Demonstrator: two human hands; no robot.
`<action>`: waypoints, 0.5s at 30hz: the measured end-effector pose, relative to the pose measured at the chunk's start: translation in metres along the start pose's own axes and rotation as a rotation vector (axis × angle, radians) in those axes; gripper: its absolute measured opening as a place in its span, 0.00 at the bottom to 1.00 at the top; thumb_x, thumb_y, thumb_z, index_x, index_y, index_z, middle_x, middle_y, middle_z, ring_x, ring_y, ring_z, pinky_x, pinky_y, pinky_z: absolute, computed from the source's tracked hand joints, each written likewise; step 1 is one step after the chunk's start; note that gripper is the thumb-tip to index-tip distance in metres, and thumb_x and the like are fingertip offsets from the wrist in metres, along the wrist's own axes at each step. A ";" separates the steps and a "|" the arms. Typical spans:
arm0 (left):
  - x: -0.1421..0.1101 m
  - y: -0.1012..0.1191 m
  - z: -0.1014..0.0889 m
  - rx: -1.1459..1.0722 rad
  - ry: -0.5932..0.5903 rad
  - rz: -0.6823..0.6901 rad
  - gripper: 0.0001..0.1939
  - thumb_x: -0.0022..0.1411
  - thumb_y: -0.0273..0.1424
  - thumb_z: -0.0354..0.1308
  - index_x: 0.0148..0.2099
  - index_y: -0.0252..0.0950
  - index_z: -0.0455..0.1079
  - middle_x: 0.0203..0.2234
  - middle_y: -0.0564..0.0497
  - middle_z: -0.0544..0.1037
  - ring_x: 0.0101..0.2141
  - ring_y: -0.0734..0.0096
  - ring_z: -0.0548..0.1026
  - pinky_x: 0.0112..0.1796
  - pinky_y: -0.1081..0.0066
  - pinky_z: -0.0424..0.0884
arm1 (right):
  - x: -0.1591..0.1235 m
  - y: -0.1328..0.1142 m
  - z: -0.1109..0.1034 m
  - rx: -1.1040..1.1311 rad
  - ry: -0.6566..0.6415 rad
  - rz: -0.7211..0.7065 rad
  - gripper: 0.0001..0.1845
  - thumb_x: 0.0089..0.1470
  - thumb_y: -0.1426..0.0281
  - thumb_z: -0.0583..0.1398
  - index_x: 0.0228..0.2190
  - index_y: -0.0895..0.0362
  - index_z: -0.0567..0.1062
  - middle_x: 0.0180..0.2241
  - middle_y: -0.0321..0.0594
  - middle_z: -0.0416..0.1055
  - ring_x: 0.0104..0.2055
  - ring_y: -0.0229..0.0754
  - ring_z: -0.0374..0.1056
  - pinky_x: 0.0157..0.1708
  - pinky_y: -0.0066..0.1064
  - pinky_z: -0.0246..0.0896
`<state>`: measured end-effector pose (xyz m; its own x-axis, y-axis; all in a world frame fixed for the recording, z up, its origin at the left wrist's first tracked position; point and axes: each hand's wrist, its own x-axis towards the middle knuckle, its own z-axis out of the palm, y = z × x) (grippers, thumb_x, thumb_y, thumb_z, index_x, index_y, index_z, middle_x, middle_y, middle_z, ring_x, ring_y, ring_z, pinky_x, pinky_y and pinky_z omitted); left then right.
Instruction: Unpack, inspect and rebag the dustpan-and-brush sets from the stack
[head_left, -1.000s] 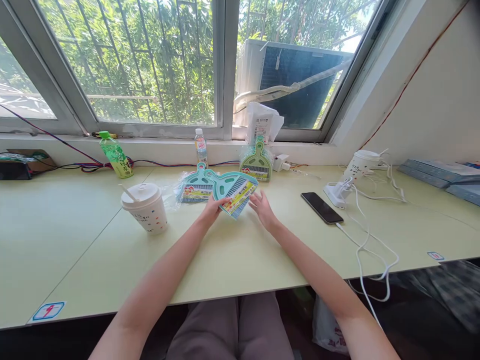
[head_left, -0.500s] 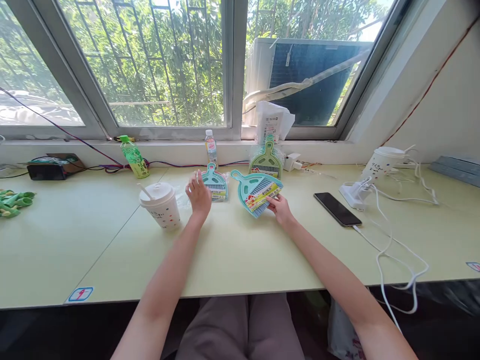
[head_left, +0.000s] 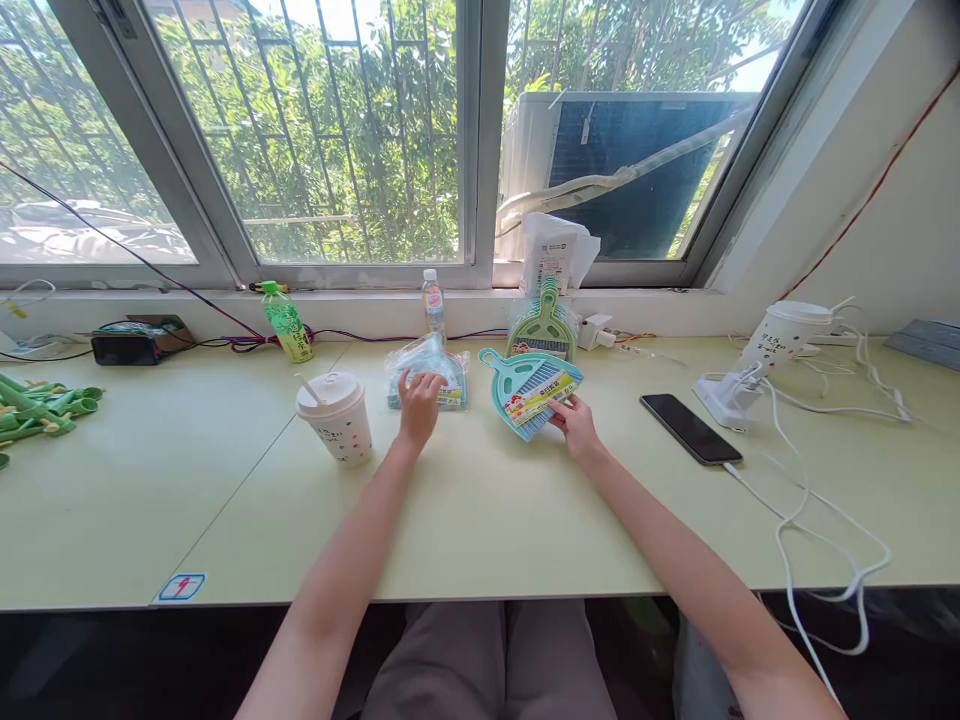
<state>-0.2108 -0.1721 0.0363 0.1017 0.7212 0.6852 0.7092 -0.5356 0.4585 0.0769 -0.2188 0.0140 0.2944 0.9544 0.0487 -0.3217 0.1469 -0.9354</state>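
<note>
My right hand grips a teal mini dustpan and brush set by its right edge, tilted with its handle to the upper left; a yellow label crosses the brush bristles. To the left, clear plastic bag film covers another teal dustpan set standing on the table. At the front of that bag is my left hand, its fingers bent and closed on the film; the fingertips are partly hidden. Behind the held set stands a bundle of green dustpan sets in plastic.
A lidded paper cup stands left of my left hand. Rightward lie a phone, a white power strip with cables and a second cup. Two bottles, one a green tea bottle, stand by the window. Green plastic pieces lie far left.
The held dustpan set has passed from my left hand to my right. My left hand has moved to the other set, and plastic film now covers that set's handle. The view has shifted left.
</note>
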 end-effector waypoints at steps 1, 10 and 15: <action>-0.001 0.006 0.003 0.002 -0.031 0.025 0.19 0.60 0.21 0.43 0.37 0.45 0.74 0.37 0.48 0.77 0.49 0.59 0.70 0.61 0.54 0.42 | 0.000 -0.002 -0.001 0.010 0.006 -0.014 0.20 0.39 0.67 0.69 0.35 0.55 0.71 0.35 0.40 0.77 0.37 0.44 0.75 0.42 0.39 0.74; -0.006 0.004 0.017 0.123 -0.166 -0.037 0.08 0.56 0.36 0.58 0.38 0.40 0.73 0.38 0.41 0.75 0.51 0.46 0.65 0.59 0.49 0.43 | 0.004 -0.019 -0.006 0.044 -0.053 0.008 0.17 0.40 0.69 0.68 0.35 0.56 0.73 0.37 0.41 0.78 0.38 0.44 0.76 0.41 0.36 0.74; -0.006 -0.006 0.019 0.208 -0.184 -0.043 0.05 0.57 0.28 0.54 0.31 0.38 0.71 0.36 0.39 0.75 0.48 0.46 0.68 0.54 0.50 0.52 | 0.002 -0.021 -0.007 -0.097 -0.232 0.212 0.14 0.41 0.75 0.67 0.34 0.59 0.75 0.34 0.43 0.79 0.33 0.43 0.76 0.34 0.33 0.75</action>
<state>-0.2024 -0.1651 0.0186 0.1802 0.8190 0.5448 0.8417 -0.4150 0.3455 0.0907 -0.2215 0.0311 0.0134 0.9965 -0.0826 -0.2630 -0.0762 -0.9618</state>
